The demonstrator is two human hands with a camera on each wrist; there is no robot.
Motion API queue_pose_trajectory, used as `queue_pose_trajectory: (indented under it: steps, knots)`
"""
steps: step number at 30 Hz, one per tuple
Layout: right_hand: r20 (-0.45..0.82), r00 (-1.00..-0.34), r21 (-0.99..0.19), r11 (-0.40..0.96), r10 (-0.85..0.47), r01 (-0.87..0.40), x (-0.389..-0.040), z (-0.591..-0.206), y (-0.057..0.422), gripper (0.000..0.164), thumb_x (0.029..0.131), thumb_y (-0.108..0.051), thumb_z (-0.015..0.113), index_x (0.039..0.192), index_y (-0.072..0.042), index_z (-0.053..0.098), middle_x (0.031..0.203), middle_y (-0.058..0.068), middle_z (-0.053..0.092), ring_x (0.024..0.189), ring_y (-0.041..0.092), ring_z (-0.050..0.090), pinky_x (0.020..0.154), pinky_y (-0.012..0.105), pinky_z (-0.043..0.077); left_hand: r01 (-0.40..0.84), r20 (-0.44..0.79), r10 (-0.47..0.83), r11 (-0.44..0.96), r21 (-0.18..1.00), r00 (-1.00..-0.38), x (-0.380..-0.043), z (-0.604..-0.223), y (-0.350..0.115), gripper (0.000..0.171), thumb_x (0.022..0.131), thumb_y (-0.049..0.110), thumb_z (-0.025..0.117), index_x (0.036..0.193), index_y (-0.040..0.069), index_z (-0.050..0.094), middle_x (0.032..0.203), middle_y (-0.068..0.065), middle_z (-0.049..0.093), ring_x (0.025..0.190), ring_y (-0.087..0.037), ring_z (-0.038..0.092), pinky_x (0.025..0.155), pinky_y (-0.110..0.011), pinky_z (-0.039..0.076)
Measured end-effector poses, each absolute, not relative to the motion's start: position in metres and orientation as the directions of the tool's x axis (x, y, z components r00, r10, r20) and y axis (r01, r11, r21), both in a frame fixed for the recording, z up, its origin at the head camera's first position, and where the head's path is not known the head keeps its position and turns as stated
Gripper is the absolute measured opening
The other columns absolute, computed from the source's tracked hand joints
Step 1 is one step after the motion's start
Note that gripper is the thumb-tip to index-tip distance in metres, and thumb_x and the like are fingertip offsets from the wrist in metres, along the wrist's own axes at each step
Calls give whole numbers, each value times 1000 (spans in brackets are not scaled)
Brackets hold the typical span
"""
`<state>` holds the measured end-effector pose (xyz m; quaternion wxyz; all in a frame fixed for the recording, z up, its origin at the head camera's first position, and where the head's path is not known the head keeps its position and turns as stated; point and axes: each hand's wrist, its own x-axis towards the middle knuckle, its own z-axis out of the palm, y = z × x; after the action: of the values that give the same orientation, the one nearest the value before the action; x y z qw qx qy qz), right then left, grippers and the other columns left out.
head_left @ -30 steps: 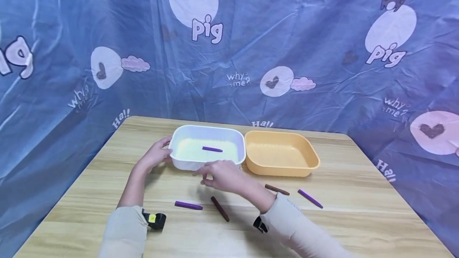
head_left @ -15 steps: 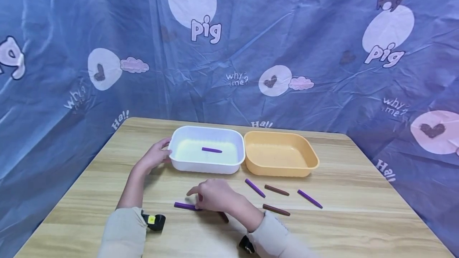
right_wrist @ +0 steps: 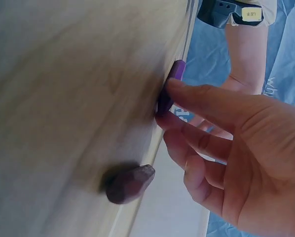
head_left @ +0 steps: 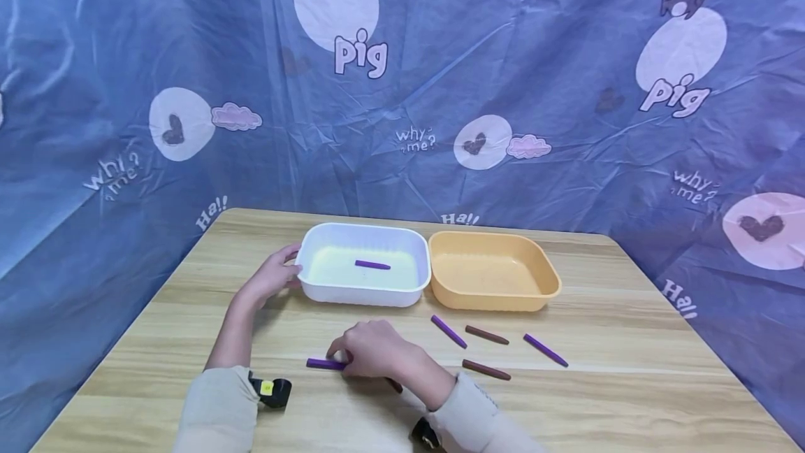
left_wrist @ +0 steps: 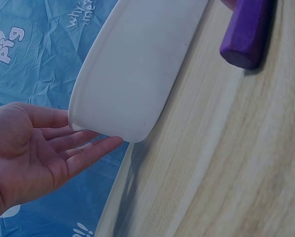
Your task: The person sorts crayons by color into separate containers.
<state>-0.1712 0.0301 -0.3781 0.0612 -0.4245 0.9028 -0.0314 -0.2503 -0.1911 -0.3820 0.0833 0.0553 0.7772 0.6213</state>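
The right hand (head_left: 377,349) pinches a purple crayon (head_left: 323,364) lying on the table. In the right wrist view, its thumb and forefinger sit on either side of that crayon (right_wrist: 178,70). A brown crayon (right_wrist: 130,184) lies close by, mostly hidden under the hand in the head view. At the left end of a white plastic bin (head_left: 358,295), the left hand (head_left: 272,275) rests its fingers against the wall. Those fingers (left_wrist: 93,155) look nearly straight in the left wrist view. One purple crayon (head_left: 372,265) lies inside the white bin.
A yellow bin (head_left: 490,301) stands against the white one's right side. In front of it lie two purple crayons (head_left: 449,331) and two brown crayons (head_left: 486,369). A blue printed cloth (head_left: 402,89) hangs behind the wooden table (head_left: 629,383).
The right hand has moved from the white bin's front edge down to the purple crayon on the table and now pinches it. The left hand has stayed at the white bin.
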Motion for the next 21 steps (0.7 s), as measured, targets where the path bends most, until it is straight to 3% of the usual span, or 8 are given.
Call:
queue_pose_trajectory:
  steps: [11,21]
  knots:
    - [-76,-623,-92,627,-779,-773,-173,-380,32,37,73,-15,71,105,-34,70,60,-17,44,53,2,41,42,17,32,-9,-50,195,210,978,-980,-250,-381,-191,53,92,-8,33,139,-15,10,140,-36,16,116,-49,38,89,-45,47]
    - [-57,-616,-98,618,-786,-780,-173,-375,36,35,75,-15,71,104,-34,70,65,-15,44,55,2,40,43,16,31,-15,-57,193,216,976,-980,-249,-380,-191,53,92,-7,34,139,-15,10,141,-35,15,117,-49,37,91,-47,46]
